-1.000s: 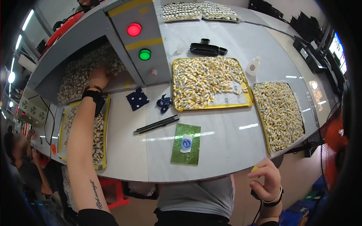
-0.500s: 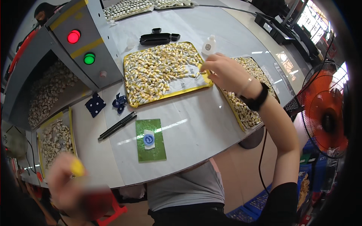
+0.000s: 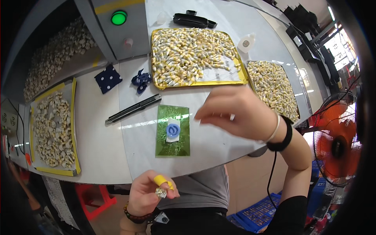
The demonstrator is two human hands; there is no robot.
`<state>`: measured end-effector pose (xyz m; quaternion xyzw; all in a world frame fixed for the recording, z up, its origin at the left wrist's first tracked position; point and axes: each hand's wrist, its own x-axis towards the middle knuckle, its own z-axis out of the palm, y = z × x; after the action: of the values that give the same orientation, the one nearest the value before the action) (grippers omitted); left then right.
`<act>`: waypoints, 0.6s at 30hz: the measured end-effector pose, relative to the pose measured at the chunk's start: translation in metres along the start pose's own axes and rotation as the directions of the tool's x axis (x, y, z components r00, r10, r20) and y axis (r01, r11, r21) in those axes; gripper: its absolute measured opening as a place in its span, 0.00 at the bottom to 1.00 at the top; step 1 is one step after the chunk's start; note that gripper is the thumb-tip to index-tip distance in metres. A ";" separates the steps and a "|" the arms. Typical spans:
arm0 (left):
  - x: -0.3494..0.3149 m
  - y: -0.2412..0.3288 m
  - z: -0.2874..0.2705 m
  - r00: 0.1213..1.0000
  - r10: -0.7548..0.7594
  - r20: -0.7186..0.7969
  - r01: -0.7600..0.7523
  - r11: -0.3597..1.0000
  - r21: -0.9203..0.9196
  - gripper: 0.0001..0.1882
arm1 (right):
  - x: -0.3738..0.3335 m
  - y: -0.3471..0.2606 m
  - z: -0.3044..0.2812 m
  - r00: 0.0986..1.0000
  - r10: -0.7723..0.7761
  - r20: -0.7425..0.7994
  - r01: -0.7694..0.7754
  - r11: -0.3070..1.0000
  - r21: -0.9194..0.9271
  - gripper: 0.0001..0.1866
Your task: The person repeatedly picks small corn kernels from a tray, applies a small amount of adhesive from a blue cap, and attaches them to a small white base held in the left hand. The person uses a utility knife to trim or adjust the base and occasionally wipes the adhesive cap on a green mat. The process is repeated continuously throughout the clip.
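Observation:
My left hand (image 3: 150, 192), with yellow bands on its fingers, pinches a small pale lump (image 3: 161, 192) in front of the table's near edge. My right hand (image 3: 235, 111) hovers over the table, right of a green mat (image 3: 162, 148). Its fingers are bent together, and what they hold, if anything, is hidden. On the mat, a round blue dish (image 3: 172, 130) rests on a white patch. Behind the hand lies a yellow-edged tray (image 3: 203, 83) full of small yellow, white and grey pointed pieces. A second tray (image 3: 273, 88) of similar pieces stands to the right.
A left tray (image 3: 73, 129) holds pale lumps beside a grey machine (image 3: 135, 33) with a green light. A black cutter knife (image 3: 133, 109), a dotted blue cloth (image 3: 108, 80) and a knotted blue cloth (image 3: 141, 80) lie between. Behind are a white bottle (image 3: 246, 43) and black holder (image 3: 192, 20). An orange fan (image 3: 337, 145) stands right.
My right hand has come back from the middle tray toward the green mat. My left hand has moved right from near the left tray, now showing the small lump. The view has shifted.

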<state>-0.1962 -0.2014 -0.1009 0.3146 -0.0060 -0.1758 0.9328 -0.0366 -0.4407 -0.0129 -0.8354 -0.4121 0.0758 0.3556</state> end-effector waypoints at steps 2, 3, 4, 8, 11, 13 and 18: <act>0.006 0.002 0.004 1.000 0.008 -0.007 -0.008 0.999 -0.034 0.14 | -0.002 -0.004 0.022 0.995 -0.096 0.011 0.096 0.995 0.019 0.05; 0.006 0.003 0.004 1.000 0.014 -0.012 -0.015 0.999 -0.048 0.15 | -0.001 -0.005 0.026 0.993 -0.118 0.003 0.118 0.993 -0.021 0.05; 0.004 0.001 0.002 0.998 0.053 -0.021 -0.054 0.998 -0.041 0.15 | 0.001 -0.006 0.030 0.990 -0.141 -0.005 0.140 0.988 -0.061 0.06; -0.003 -0.002 -0.010 0.987 0.156 -0.029 -0.156 0.988 -0.015 0.20 | 0.009 -0.006 0.039 0.995 -0.076 -0.065 0.067 0.990 -0.125 0.07; -0.007 0.000 -0.010 0.986 0.156 -0.061 -0.157 0.988 -0.014 0.20 | 0.012 -0.001 0.041 0.993 -0.114 0.003 0.112 0.975 -0.190 0.06; -0.006 0.000 -0.007 0.986 0.146 -0.080 -0.147 0.989 -0.014 0.20 | 0.014 -0.002 0.043 0.986 -0.167 0.015 0.165 0.947 -0.275 0.05; -0.005 0.002 -0.009 0.984 0.142 -0.104 -0.141 0.990 0.017 0.21 | 0.021 0.003 0.056 0.986 -0.161 0.040 0.165 0.919 -0.358 0.05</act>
<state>-0.1992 -0.1928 -0.1064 0.3268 0.0197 -0.0923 0.9404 -0.0439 -0.3965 -0.0524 -0.8489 -0.4887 -0.0267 0.1995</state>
